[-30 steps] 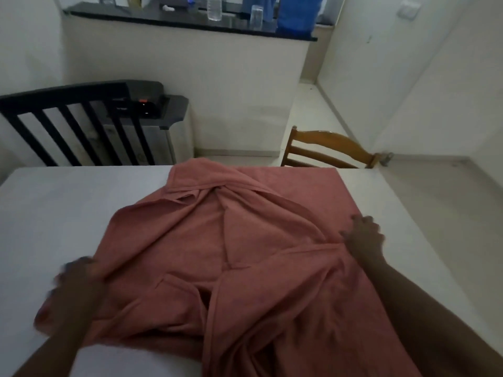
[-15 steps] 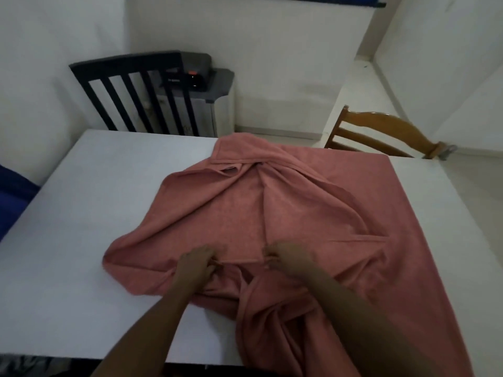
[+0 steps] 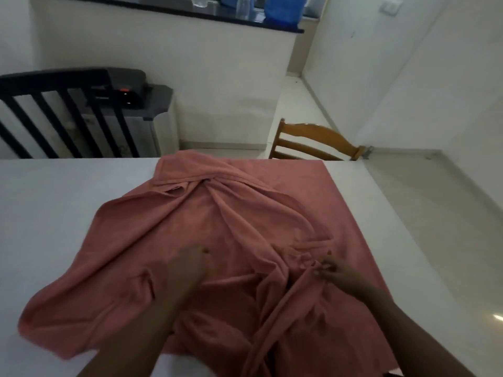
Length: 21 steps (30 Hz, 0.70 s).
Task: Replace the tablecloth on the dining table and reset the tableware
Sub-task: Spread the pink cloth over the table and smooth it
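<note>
Pink cloth (image 3: 206,235) lies bunched and only partly spread over the middle and right of the white table (image 3: 54,202), with 1 flat panel reaching the far edge and loose folds trailing off the near edge. The left hand (image 3: 187,265) rests on the cloth near the middle; it is blurred, so whether its fingers are spread or gripping cannot be told. The right hand (image 3: 333,270) pinches a gathered ridge of fabric between thumb and fingertips, near the right side.

It looks soft, light and limp: it should drape and crease freely, hold no shape, and slide easily on the smooth tabletop. Pulling from the middle would likely only drag the heap. Hems or corners seem the better hold, 1 in each hand, drawn apart.

Beyond the table stand a black chair (image 3: 62,115) and a wooden chair (image 3: 313,142).
</note>
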{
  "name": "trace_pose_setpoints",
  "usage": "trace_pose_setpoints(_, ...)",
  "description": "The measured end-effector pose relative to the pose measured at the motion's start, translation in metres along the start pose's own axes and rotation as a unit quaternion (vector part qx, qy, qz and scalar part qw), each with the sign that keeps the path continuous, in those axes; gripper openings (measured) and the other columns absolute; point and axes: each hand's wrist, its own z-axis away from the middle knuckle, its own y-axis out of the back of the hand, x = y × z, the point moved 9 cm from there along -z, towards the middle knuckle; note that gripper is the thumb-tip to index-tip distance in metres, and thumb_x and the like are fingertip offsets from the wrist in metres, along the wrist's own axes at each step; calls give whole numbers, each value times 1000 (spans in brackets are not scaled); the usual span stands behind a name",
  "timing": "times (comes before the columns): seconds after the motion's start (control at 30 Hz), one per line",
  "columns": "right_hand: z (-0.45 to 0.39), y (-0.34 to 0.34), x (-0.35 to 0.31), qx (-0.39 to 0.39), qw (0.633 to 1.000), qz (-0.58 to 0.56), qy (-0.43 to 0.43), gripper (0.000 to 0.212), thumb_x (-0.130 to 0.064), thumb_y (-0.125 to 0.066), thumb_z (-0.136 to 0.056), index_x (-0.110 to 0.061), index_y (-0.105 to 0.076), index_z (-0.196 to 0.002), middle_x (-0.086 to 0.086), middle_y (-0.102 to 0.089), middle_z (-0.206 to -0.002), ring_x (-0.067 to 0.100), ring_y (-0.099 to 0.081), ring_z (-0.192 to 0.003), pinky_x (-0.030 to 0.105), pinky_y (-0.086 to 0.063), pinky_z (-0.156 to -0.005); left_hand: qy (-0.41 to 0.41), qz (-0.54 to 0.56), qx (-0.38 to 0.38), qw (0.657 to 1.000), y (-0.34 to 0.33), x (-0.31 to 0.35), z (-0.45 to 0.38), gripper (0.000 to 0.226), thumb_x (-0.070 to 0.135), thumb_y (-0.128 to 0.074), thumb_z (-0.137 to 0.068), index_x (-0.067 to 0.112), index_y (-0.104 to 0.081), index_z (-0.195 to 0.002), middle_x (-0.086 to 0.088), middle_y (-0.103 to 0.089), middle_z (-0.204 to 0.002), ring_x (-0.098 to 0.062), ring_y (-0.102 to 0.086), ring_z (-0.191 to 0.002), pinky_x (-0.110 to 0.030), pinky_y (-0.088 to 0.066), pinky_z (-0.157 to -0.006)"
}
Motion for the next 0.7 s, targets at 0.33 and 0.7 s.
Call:
trace_pose_setpoints(0.33, 70, 128, 106, 211, 963, -3, -169, 25, -20, -69, -87, -25, -50, -72, -1, -63, -66, 18, -66, -65, 41, -55, -68, 119, -113, -231, 959, -155, 85, 20, 123, 61, -66, -81, 34, 35, -146, -14, 44, -152, -57, 36, -134, -87, -17, -94)
trace_pose_setpoints(0.7, 168, 158, 215, 322, 859, -17, -398, 47, -38, -46, -101, -13, -41, -140, 20, -59, -129, 41, -60, -115, 46, -48, -93, -24, -126, -3, 992, -126, 155, 17, 58, 18, -33, -88, -14, -46, -134, -41, -29, -147, -60, -39, -128, -84, -20, -96)
